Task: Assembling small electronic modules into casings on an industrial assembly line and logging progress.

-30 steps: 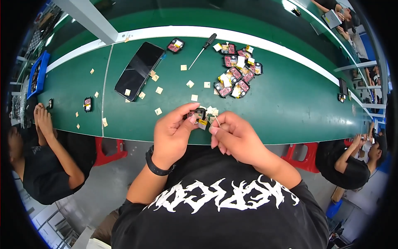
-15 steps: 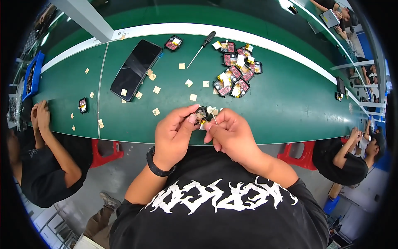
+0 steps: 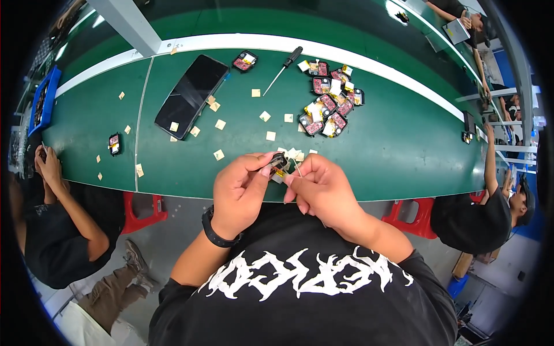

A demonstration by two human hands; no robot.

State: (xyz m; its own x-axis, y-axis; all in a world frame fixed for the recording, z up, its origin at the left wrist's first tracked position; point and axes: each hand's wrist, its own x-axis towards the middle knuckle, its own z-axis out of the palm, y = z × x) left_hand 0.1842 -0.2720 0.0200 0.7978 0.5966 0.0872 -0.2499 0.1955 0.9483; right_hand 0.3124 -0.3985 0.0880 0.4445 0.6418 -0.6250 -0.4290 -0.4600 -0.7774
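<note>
Near the table's front edge, my left hand (image 3: 238, 193) pinches a small black-cased electronic module (image 3: 279, 161) between thumb and fingertips. A bit of yellow and silver shows at its lower side, but the fingers cover much of it. Close on the right, my right hand (image 3: 324, 187) is closed around a thin metal tool (image 3: 298, 168), whose tip is beside the module; its kind is too small to make out. Several small cream squares (image 3: 295, 154) lie just beyond my fingertips.
A pile of similar open modules (image 3: 328, 106) with red boards lies at the far right. Beyond my hands are a screwdriver (image 3: 283, 71), a large black phone (image 3: 192, 97) and scattered cream squares (image 3: 220, 124). Co-workers sit on both sides; a blue tray (image 3: 45, 99) stands far left.
The module has tilted in my left fingers, while both hands stay almost in place. On the right, a co-worker's arm now stretches forward over the table; the left co-worker's hands have lowered.
</note>
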